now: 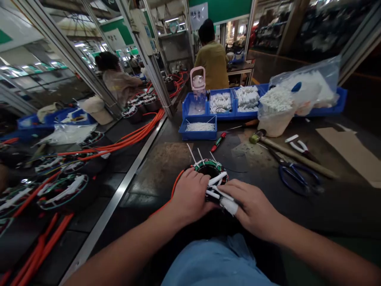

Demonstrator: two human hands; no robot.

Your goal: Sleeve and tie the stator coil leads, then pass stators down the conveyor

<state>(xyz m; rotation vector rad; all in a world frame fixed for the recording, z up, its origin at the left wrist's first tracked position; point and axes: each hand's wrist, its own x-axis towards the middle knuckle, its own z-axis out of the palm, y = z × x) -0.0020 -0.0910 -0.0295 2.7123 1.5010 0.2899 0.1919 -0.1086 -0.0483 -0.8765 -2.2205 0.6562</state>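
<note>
- A wound ring-shaped part (212, 163) sits on the dark surface (143, 202), directly in front of the person, its near side hidden by the hands.
- The left hand (190, 194) lies over the ring's left side, fingers bent; whether its grip closes on anything, I cannot tell. A steady press there would probably keep the ring from turning.
- The right hand (253, 204) has a narrow grip, holding white sleeves (217, 178) at the ring's near right edge. Gentle finger pressure should seat them without creasing.
- Three white ties (191, 153) stand up from the far rim; best kept clear of the knuckles.
- An orange cable (177, 180) runs off left; avoid tugging it.
</note>
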